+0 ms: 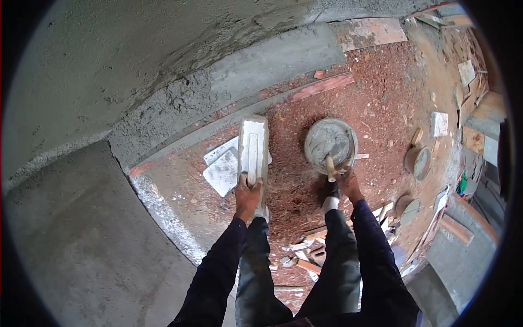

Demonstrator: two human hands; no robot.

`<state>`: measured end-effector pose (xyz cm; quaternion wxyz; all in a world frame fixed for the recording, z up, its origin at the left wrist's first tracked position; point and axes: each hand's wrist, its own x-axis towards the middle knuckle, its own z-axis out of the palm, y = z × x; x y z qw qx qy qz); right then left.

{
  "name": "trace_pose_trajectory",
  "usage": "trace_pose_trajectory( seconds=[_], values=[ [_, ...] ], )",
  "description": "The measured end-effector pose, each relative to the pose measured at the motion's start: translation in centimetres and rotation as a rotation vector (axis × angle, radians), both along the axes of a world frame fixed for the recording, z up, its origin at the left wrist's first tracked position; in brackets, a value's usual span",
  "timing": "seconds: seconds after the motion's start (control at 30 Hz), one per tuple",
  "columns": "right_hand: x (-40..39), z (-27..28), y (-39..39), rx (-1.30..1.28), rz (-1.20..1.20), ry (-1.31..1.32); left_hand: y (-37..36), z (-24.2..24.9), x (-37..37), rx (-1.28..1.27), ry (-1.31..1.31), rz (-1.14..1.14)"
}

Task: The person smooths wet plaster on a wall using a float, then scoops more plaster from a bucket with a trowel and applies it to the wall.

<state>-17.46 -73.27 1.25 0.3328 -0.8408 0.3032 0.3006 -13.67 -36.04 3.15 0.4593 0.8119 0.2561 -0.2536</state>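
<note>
My left hand (248,197) is closed on the lower part of a long, pale rectangular float (253,147), smeared with mortar. Right of it, a round pan (328,143) holds grey wet mortar, and a short wooden handle (330,168) rises over its near rim. My right hand (347,182) is beside that handle at the pan's near right rim. Its fingers are partly hidden, and whether they grip the rim or the handle is unclear.
A plastered wall (136,49) curves along the upper left, with a fresh mortar ledge (278,60) at its foot. White slabs (222,171) lie left of the float. Wood scraps (310,256) lie between my legs. Buckets (418,162) stand at the right.
</note>
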Motion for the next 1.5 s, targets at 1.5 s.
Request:
trace_pose_trajectory(
  seconds=[1.5],
  values=[
    [14.3,7.7,-19.3,-0.193,1.836,-0.446,-32.4,-15.6,-10.2,-0.125,0.354,0.502]
  ],
)
